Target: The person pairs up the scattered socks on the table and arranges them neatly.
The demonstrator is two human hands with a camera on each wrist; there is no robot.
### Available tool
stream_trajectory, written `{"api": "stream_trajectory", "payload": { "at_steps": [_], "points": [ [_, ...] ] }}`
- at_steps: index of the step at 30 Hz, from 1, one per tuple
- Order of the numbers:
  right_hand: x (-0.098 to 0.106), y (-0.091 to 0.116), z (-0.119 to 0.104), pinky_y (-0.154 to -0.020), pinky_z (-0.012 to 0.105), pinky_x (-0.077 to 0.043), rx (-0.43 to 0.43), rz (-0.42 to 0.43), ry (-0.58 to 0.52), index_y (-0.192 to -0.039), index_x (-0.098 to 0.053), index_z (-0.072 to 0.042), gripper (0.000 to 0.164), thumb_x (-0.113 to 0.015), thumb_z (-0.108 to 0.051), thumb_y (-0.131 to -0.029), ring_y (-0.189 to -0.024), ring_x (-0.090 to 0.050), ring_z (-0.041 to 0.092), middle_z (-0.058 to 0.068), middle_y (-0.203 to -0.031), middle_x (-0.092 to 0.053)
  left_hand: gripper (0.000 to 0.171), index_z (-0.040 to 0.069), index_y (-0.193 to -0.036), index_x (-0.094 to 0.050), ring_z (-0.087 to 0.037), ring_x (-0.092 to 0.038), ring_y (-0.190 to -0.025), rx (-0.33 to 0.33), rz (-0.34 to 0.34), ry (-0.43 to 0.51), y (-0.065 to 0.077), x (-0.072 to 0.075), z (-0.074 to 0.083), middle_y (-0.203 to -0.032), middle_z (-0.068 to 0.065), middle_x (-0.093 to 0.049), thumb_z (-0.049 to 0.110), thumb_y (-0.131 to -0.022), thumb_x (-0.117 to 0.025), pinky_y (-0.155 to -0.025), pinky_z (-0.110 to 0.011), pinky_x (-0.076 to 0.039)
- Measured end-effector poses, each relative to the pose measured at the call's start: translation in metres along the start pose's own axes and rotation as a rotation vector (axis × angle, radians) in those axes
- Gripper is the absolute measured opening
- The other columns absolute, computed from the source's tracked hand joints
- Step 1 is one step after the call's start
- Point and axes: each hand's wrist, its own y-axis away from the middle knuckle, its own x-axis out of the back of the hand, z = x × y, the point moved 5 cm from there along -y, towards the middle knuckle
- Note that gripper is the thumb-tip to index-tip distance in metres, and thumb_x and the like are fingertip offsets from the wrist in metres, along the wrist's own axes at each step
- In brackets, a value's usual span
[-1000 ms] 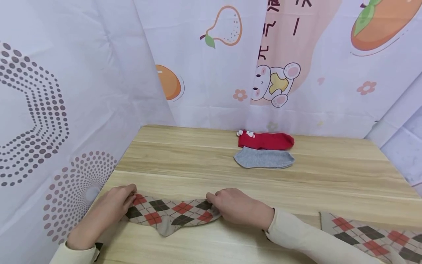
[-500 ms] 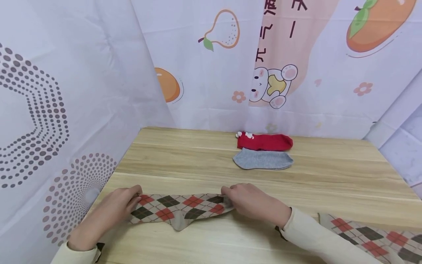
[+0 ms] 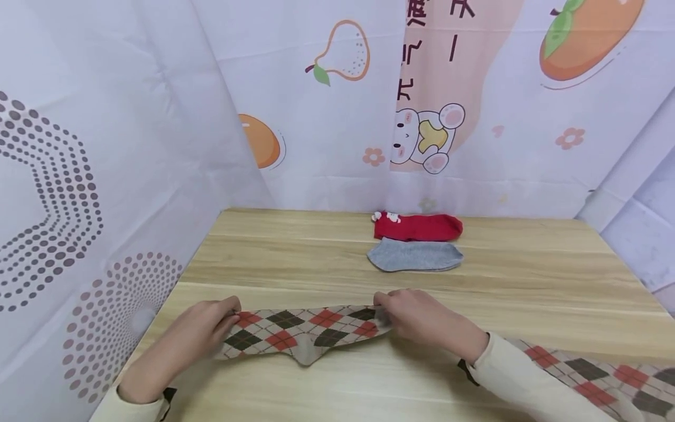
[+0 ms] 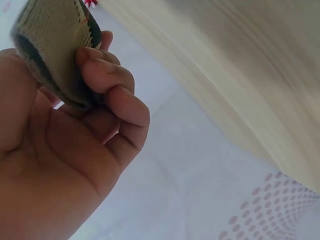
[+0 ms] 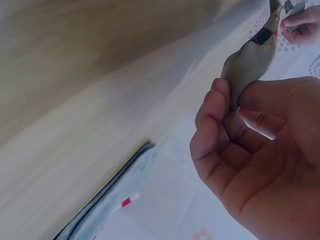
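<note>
Nearest are the person's cream long sleeves [image 3: 527,381], which reach in from the lower edge of the head view. The left hand [image 3: 205,328] has its thumb and curled fingers pinching one end of a beige knitted sock with red and dark green argyle diamonds [image 3: 295,328]; the left wrist view shows the folded knit pressed between thumb and fingertips. The right hand [image 3: 422,316] pinches the plain greyish toe end in the same way, its thumb against the curled fingers. The sock runs lengthwise between the two hands over the near half of the table, its plain heel pointing down toward the person. Whether its lower edge touches the wood is hard to tell.

To the right, a second beige sock with red and dark argyle diamonds [image 3: 601,375] lies on the pale wood-grain table [image 3: 295,258], partly covered in the head view by the right sleeve and cut off by the frame.

Farther back, beyond the right hand, a flat light-grey fabric sock bundle [image 3: 416,255] lies crosswise. Just behind it is a bright red sock bundle with a small white figure at its left end [image 3: 432,227]. A white cloth printed with fruit and a cartoon animal [image 3: 316,146] hangs behind the table, and a white cloth with dotted patterns [image 3: 132,146] hangs at the left.
</note>
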Motion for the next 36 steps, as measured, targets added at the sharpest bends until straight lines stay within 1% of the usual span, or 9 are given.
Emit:
{"api": "stream_trajectory", "payload": {
  "at_steps": [7, 14, 17, 21, 23, 27, 30, 36],
  "points": [
    [0.006, 0.013, 0.012, -0.063, 0.030, -0.053, -0.016, 0.020, -0.021, -0.097, -0.063, -0.011, 0.019, -0.065, 0.004, -0.084, -0.069, -0.061, 0.009, -0.002, -0.082, -0.069, 0.021, 0.019, -0.085, -0.057, 0.002, -0.037, -0.055, -0.055, 0.028, -0.001, -0.008, -0.001, 0.013, -0.063, 0.017, -0.041, 0.003, -0.091, -0.069, -0.053, -0.021, -0.037],
    [0.013, 0.023, 0.020, -0.066, 0.032, -0.055, -0.037, 0.051, -0.018, -0.099, -0.065, -0.010, 0.018, -0.067, 0.002, -0.086, -0.073, -0.065, 0.012, 0.001, -0.085, -0.071, 0.019, 0.019, -0.085, -0.057, 0.003, -0.038, -0.056, -0.091, 0.028, 0.013, -0.017, 0.000, 0.023, -0.064, 0.018, -0.044, 0.003, -0.093, -0.066, -0.054, -0.022, -0.038],
    [0.016, 0.026, 0.023, -0.065, 0.031, -0.055, -0.048, 0.070, -0.020, -0.100, -0.065, -0.010, 0.017, -0.066, 0.001, -0.087, -0.071, -0.064, 0.011, 0.000, -0.083, -0.070, 0.019, 0.018, -0.085, -0.057, 0.003, -0.038, -0.056, -0.121, 0.051, 0.019, -0.022, 0.001, 0.028, -0.064, 0.018, -0.044, 0.002, -0.092, -0.068, -0.053, -0.021, -0.038],
    [0.022, 0.031, 0.029, -0.064, 0.031, -0.054, -0.059, 0.098, -0.018, -0.099, -0.063, -0.010, 0.020, -0.067, 0.004, -0.085, -0.068, -0.060, 0.010, -0.001, -0.082, -0.069, 0.022, 0.018, -0.084, -0.056, 0.003, -0.037, -0.056, -0.162, 0.082, 0.009, -0.030, 0.004, 0.035, -0.065, 0.018, -0.043, 0.002, -0.090, -0.069, -0.053, -0.021, -0.038],
    [0.026, 0.034, 0.031, -0.062, 0.029, -0.053, -0.064, 0.111, -0.009, -0.099, -0.063, -0.010, 0.022, -0.067, 0.005, -0.084, -0.067, -0.059, 0.009, -0.001, -0.082, -0.070, 0.023, 0.019, -0.083, -0.055, 0.003, -0.037, -0.056, -0.168, 0.073, 0.001, -0.035, 0.004, 0.038, -0.064, 0.018, -0.041, 0.002, -0.091, -0.069, -0.053, -0.021, -0.037],
    [0.031, 0.037, 0.034, -0.057, 0.025, -0.049, -0.069, 0.125, -0.005, -0.099, -0.064, -0.009, 0.022, -0.067, 0.006, -0.084, -0.063, -0.054, 0.005, -0.002, -0.079, -0.068, 0.023, 0.019, -0.082, -0.054, 0.002, -0.038, -0.057, -0.165, 0.045, 0.003, -0.041, 0.005, 0.044, -0.064, 0.018, -0.041, 0.003, -0.092, -0.068, -0.054, -0.022, -0.038],
    [0.034, 0.038, 0.037, -0.056, 0.023, -0.047, -0.070, 0.124, -0.018, -0.099, -0.065, -0.008, 0.020, -0.068, 0.006, -0.085, -0.061, -0.051, 0.005, -0.002, -0.077, -0.066, 0.023, 0.018, -0.082, -0.055, 0.002, -0.038, -0.056, -0.175, 0.043, 0.001, -0.045, 0.005, 0.048, -0.064, 0.018, -0.042, 0.002, -0.091, -0.069, -0.054, -0.021, -0.038],
    [0.039, 0.040, 0.044, -0.059, 0.025, -0.050, -0.101, 0.096, -0.043, -0.099, -0.066, -0.005, 0.018, -0.070, 0.006, -0.084, -0.066, -0.054, 0.008, 0.001, -0.081, -0.065, 0.019, 0.017, -0.084, -0.057, 0.002, -0.039, -0.057, -0.190, 0.040, -0.009, -0.054, 0.003, 0.054, -0.066, 0.017, -0.046, 0.003, -0.091, -0.069, -0.055, -0.021, -0.040]
  ]
}}
